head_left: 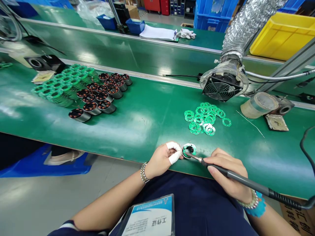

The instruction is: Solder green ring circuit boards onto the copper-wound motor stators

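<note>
Near the bench's front edge lies a round motor stator with a green ring-shaped circuit board [193, 146] on top. My left hand [163, 157], with white tape on its thumb and forefinger, pinches at the stator's left edge. Whether a thin wire is also between those fingertips is too small to tell. In my right hand [230, 172] is a soldering iron [236, 177], gripped like a pen, its tip at the ring board. Beyond the hands, loose green ring boards [208, 116] lie in a pile.
Rows of copper-wound stators [104, 96] and stacked green boards [57, 95] fill the left. A fume fan [221, 88] on a foil duct hangs over the back right. Beside it are a cup [258, 105] and a sponge tray [277, 123]. The iron's cable [307, 149] loops at right.
</note>
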Available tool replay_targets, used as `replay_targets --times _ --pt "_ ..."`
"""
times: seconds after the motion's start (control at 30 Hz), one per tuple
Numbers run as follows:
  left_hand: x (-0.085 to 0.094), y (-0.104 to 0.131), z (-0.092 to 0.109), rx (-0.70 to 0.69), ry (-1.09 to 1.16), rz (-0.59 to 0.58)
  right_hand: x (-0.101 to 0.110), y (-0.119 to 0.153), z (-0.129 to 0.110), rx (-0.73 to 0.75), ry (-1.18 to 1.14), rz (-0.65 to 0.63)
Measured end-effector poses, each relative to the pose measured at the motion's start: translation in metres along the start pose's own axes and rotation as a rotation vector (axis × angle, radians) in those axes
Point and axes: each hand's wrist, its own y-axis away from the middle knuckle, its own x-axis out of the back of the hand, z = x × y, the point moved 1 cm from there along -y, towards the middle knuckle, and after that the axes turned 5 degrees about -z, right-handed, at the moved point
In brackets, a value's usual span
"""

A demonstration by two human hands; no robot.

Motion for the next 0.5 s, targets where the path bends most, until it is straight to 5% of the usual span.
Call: replay_targets --times 0.5 --pt "-0.0005 -0.0002 -0.0005 -0.004 0.011 -0.005 0.0023 0.0024 -0.0005 0.033 -0.003 0.019"
